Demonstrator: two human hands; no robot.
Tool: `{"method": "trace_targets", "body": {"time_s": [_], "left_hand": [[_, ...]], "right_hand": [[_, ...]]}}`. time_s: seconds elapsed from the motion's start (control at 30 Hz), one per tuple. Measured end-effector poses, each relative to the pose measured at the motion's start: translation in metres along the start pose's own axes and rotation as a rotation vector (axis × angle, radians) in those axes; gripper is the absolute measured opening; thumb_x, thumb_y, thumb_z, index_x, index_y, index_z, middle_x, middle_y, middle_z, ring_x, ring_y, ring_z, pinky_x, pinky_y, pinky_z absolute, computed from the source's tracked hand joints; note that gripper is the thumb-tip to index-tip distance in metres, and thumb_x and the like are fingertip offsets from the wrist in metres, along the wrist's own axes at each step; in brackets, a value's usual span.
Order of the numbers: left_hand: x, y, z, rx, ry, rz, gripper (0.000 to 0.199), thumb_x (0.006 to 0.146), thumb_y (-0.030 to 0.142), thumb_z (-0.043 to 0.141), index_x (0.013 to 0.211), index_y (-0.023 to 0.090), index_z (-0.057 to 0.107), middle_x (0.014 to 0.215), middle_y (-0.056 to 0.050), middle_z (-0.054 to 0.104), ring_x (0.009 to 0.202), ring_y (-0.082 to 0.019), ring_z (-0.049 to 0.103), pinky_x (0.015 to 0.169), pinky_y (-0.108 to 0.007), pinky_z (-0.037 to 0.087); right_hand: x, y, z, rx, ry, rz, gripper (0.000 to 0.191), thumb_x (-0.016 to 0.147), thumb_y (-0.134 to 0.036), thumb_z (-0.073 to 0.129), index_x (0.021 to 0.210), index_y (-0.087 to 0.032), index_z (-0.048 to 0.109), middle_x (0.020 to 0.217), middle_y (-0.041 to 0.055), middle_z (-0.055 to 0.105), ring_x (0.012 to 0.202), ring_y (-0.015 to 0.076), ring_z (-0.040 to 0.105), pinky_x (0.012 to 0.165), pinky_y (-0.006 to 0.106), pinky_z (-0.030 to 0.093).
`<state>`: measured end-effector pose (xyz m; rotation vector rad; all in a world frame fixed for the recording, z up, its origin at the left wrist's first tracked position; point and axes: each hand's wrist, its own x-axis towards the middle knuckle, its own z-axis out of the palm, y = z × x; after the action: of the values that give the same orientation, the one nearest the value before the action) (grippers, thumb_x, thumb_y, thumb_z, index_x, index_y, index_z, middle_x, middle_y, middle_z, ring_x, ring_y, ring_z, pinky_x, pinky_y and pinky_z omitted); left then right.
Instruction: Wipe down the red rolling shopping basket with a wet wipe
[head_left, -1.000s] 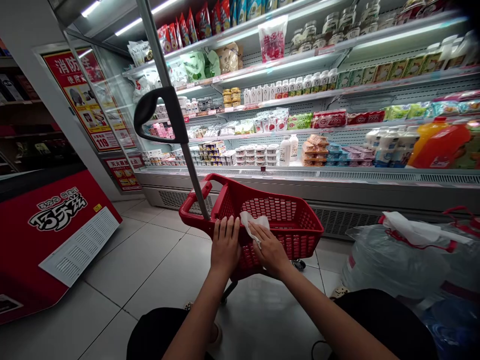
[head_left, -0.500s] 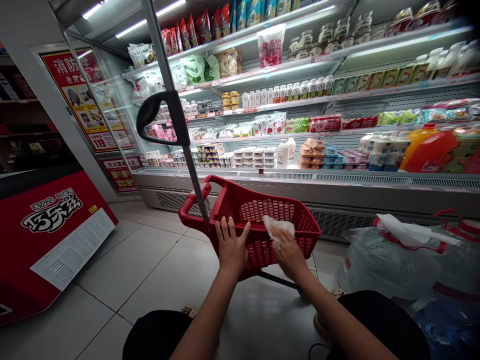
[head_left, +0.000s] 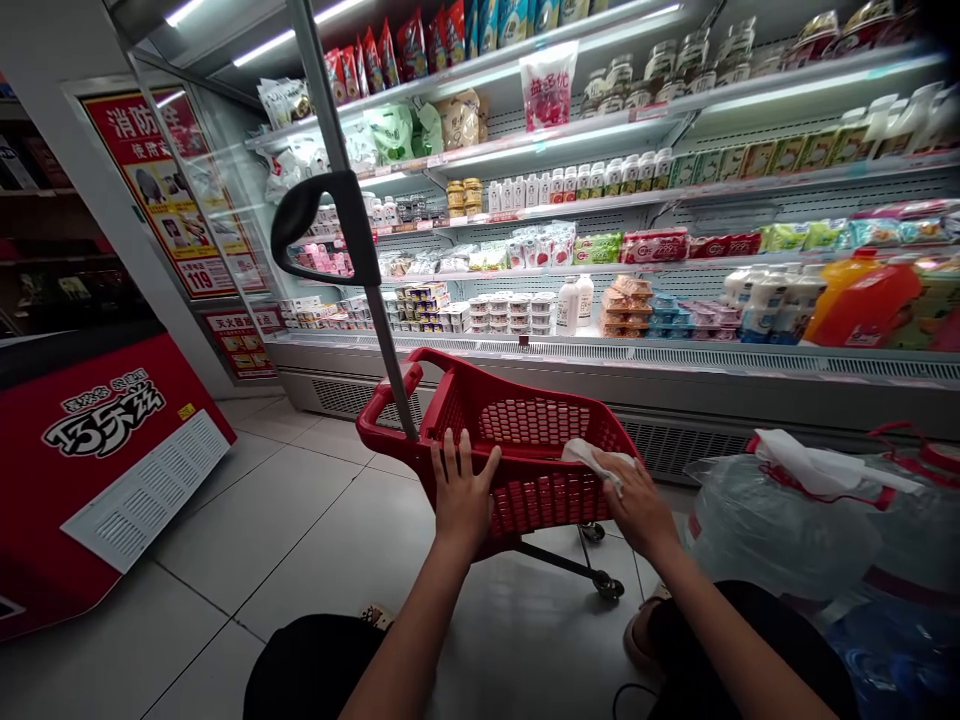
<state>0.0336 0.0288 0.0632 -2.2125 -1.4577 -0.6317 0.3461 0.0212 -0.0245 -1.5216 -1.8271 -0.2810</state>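
Two hands were on it! The left hand (head_left: pixel 463 500) was splayed wide, fingers fanned over the near rim (head_left: pixel 529 463) of a red, basket-shaped plastic cart (head_left: pixel 517 500). Down at the end away from the pole, the right hand (head_left: pixel 637 505) held a thin, crumpled white cloth (head_left: pixel 587 455), maybe paper, no telling which, against that same rim. Limp stuff, by the look of it: better pinned under flat fingers than pinched at a corner.

And the cart? It stood on the pale tiled floor (head_left: pixel 300 560), right in front of the person. Stiff lattice walls, probably light, likely slick under a palm, and those small black wheels (head_left: pixel 606 586) hinted that a shove could send it rolling. The rim offered a firm hold; so did the black looped handle (head_left: pixel 361 235) up its slanting grey metal pole (head_left: pixel 390 360). Beyond ran the long, brightly lit refrigerated display (head_left: pixel 480 345), while big clear plastic-wrapped bottles (head_left: pixel 780 530) crowded the right.
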Motion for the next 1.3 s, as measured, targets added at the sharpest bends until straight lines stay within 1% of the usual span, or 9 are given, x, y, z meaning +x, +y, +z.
{"method": "trace_targets", "body": {"time_s": [0.13, 0.3, 0.4, 0.5, 0.6, 0.8, 0.97, 1.13, 1.3], "left_hand": [[0.003, 0.006, 0.001, -0.018, -0.001, -0.022, 0.081, 0.073, 0.022, 0.082, 0.149, 0.035, 0.057, 0.172, -0.012, 0.027, 0.158, -0.052, 0.008, 0.124, -0.075, 0.012], [0.004, 0.005, 0.002, 0.01, 0.005, -0.016, 0.075, 0.075, 0.023, 0.081, 0.146, 0.035, 0.059, 0.172, -0.013, 0.027, 0.158, -0.052, 0.008, 0.124, -0.075, 0.012], [0.003, -0.001, 0.002, 0.024, 0.015, 0.011, 0.076, 0.078, 0.022, 0.078, 0.149, 0.036, 0.056, 0.172, -0.013, 0.027, 0.159, -0.05, 0.009, 0.124, -0.074, 0.014], [0.002, -0.009, 0.001, 0.015, 0.006, 0.021, 0.08, 0.076, 0.021, 0.079, 0.15, 0.036, 0.055, 0.173, -0.012, 0.024, 0.159, -0.049, 0.007, 0.125, -0.073, 0.013], [0.002, -0.018, -0.001, -0.01, -0.002, 0.024, 0.081, 0.075, 0.02, 0.08, 0.15, 0.037, 0.055, 0.174, -0.01, 0.02, 0.159, -0.049, 0.006, 0.125, -0.073, 0.012], [0.009, -0.034, 0.001, -0.024, -0.028, -0.007, 0.086, 0.072, 0.02, 0.081, 0.152, 0.036, 0.054, 0.177, -0.007, 0.011, 0.16, -0.047, 0.004, 0.126, -0.071, 0.011], [0.007, -0.014, 0.021, -0.046, -0.099, -0.01, 0.094, 0.077, 0.025, 0.076, 0.163, 0.023, 0.037, 0.176, -0.014, 0.013, 0.161, -0.044, 0.004, 0.128, -0.065, 0.014], [-0.006, 0.019, 0.041, -0.105, -0.064, 0.017, 0.093, 0.077, 0.029, 0.078, 0.161, 0.036, 0.039, 0.175, -0.009, 0.021, 0.158, -0.052, -0.002, 0.124, -0.074, 0.016], [-0.012, 0.006, 0.04, -0.087, -0.045, 0.016, 0.102, 0.076, 0.019, 0.074, 0.165, 0.04, 0.028, 0.176, -0.003, 0.017, 0.159, -0.05, -0.005, 0.123, -0.074, 0.018]], "right_hand": [[0.0, -0.01, 0.003, -0.005, 0.04, 0.078, 0.055, 0.109, -0.032, 0.024, 0.157, -0.02, 0.048, 0.149, 0.0114, 0.061, 0.138, 0.0338, 0.055, 0.124, 0.057, 0.032], [0.021, -0.095, 0.027, 0.056, -0.053, -0.126, 0.055, 0.108, -0.03, 0.029, 0.161, -0.02, 0.041, 0.161, 0.0053, 0.05, 0.151, 0.0246, 0.04, 0.126, 0.048, 0.032], [0.029, -0.123, 0.029, 0.068, -0.089, -0.197, 0.057, 0.108, -0.028, 0.03, 0.165, -0.023, 0.034, 0.166, 0.0033, 0.042, 0.154, 0.0232, 0.035, 0.127, 0.049, 0.03], [0.028, -0.108, 0.021, 0.048, -0.083, -0.209, 0.057, 0.108, -0.028, 0.03, 0.165, -0.028, 0.033, 0.163, 0.0007, 0.046, 0.15, 0.0221, 0.042, 0.128, 0.051, 0.026], [0.02, -0.064, 0.01, -0.002, -0.096, -0.155, 0.055, 0.108, -0.03, 0.029, 0.162, -0.029, 0.039, 0.158, 0.0009, 0.053, 0.145, 0.0218, 0.048, 0.128, 0.052, 0.026], [0.003, -0.004, -0.002, -0.036, -0.087, -0.002, 0.054, 0.108, -0.035, 0.027, 0.156, -0.028, 0.05, 0.141, 0.0043, 0.067, 0.133, 0.0244, 0.058, 0.12, 0.051, 0.04], [0.009, -0.042, 0.018, -0.044, -0.041, -0.052, 0.056, 0.107, -0.03, 0.028, 0.16, -0.024, 0.043, 0.145, 0.0089, 0.063, 0.131, 0.0278, 0.056, 0.116, 0.052, 0.041], [0.025, -0.097, 0.036, -0.022, -0.08, -0.178, 0.057, 0.106, -0.029, 0.034, 0.162, -0.021, 0.04, 0.154, 0.0083, 0.056, 0.137, 0.0294, 0.049, 0.119, 0.053, 0.038], [0.024, -0.088, 0.022, 0.037, -0.147, -0.157, 0.054, 0.108, -0.032, 0.031, 0.16, -0.025, 0.044, 0.141, 0.0075, 0.065, 0.129, 0.0266, 0.057, 0.112, 0.048, 0.046]]}}
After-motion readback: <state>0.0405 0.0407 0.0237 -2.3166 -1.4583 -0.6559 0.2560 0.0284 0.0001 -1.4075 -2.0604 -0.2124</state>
